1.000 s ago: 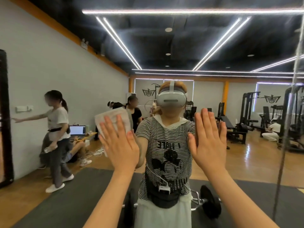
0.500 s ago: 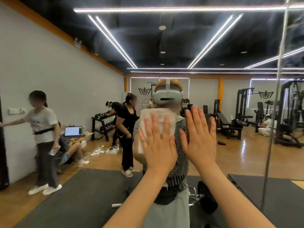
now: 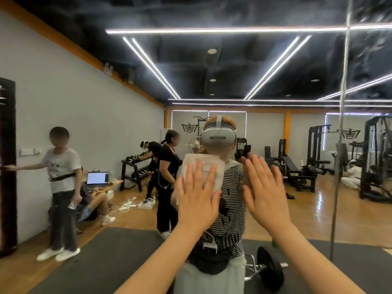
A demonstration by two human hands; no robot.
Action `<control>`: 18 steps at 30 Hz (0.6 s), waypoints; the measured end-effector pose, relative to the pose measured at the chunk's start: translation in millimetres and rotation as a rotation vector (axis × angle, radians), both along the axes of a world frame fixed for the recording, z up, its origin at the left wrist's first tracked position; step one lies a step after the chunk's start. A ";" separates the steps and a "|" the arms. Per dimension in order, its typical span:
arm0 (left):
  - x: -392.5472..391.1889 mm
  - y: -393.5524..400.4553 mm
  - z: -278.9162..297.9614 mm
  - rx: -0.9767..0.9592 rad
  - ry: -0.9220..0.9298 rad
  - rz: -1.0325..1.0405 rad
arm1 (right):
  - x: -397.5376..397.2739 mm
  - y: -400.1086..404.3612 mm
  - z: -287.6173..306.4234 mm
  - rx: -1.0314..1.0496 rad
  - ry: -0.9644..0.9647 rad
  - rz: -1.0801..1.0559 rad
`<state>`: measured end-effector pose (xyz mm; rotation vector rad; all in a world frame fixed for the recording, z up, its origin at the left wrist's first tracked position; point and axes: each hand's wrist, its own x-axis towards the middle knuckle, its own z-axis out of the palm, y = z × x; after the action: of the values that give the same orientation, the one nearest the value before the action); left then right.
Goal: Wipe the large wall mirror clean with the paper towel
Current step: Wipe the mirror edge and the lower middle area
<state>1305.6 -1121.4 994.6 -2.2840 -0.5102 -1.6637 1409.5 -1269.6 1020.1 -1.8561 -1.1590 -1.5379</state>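
Note:
The large wall mirror [image 3: 275,66] fills the head view, with hazy smears across its upper part. My left hand [image 3: 197,200] lies flat with its fingers spread and presses a white paper towel [image 3: 203,164] against the glass at chest height of my reflection. Only the towel's upper part shows above my fingers. My right hand [image 3: 265,194] is flat and open just to the right of it, fingers up, holding nothing. Whether its palm touches the glass I cannot tell.
A vertical seam [image 3: 341,145] between mirror panels runs down the right side. The glass reflects a gym: people standing and sitting at the left, a dumbbell rack [image 3: 135,170], a barbell [image 3: 269,268] on a dark mat behind me, weight machines at the right.
My left hand has slid the paper towel to the right across the glass, from left of my reflection to right beside my right hand. My right hand has barely moved.

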 end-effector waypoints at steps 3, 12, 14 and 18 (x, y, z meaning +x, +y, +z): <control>-7.8 16.0 1.9 0.115 0.024 0.018 | 26.1 -39.0 1.5 0.074 0.064 -0.086; 14.5 1.2 -7.1 -0.001 -0.128 0.029 | 62.0 -60.3 -6.7 0.091 0.017 -0.155; 21.6 -9.7 -6.7 -0.074 -0.173 0.025 | 62.8 -60.2 -7.3 0.099 0.003 -0.153; 39.1 -37.2 -4.9 -0.127 -0.169 0.036 | 63.4 -60.2 -9.4 0.107 0.000 -0.146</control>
<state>1344.7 -1158.6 989.8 -2.2162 -0.7085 -1.8663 1473.0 -1329.8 1010.6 -1.9045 -0.9395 -1.6449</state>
